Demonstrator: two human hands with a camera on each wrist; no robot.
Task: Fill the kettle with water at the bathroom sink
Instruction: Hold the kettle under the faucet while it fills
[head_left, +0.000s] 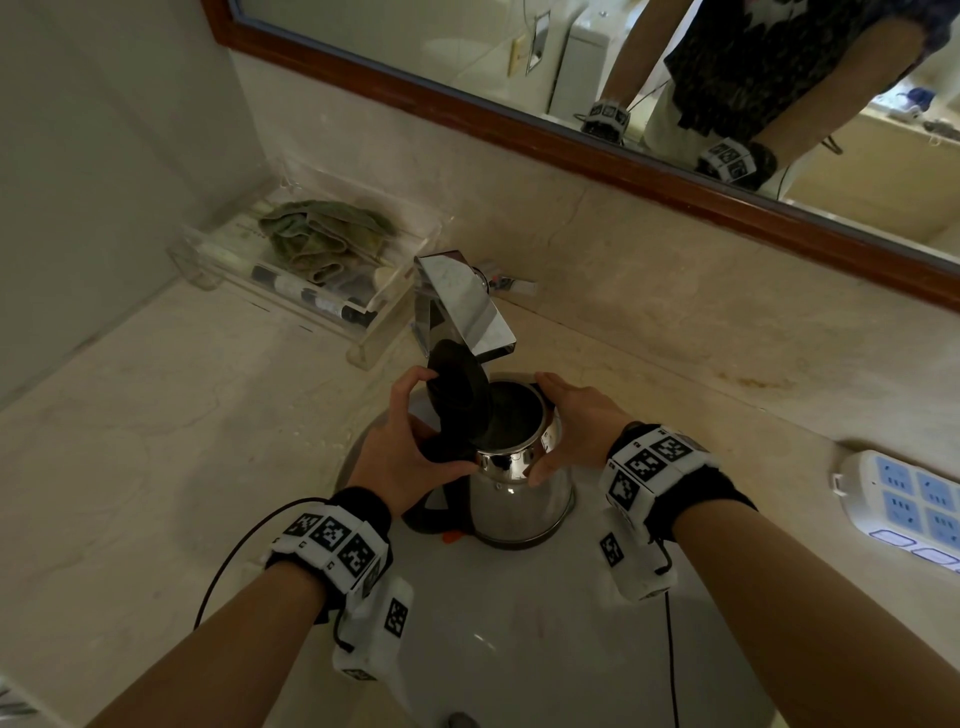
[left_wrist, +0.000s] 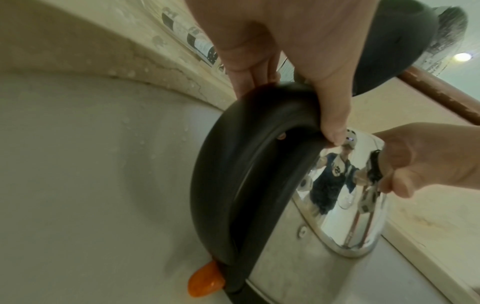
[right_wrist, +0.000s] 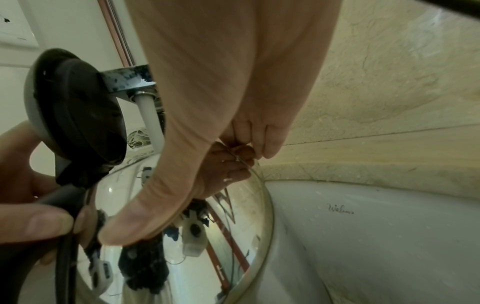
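Kettle (head_left: 519, 499) stands in the white sink (head_left: 519, 649) under the shiny tap (head_left: 462, 306), its black lid (head_left: 457, 384) tipped open. The left hand (head_left: 410, 441) grips the black handle; the right hand (head_left: 576, 421) wraps the rim. The stone counter (head_left: 156, 441) holds a clear tray (head_left: 291, 270) and a power strip (head_left: 904, 504). A mirror (head_left: 675, 78) hangs above.

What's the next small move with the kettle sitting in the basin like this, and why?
Probably free the right hand from the kettle and lift the faucet lever. The lid is already flipped open, the left hand grips the handle, and the mouth sits roughly under the spout, though whether water is flowing is unclear in the right wrist view.
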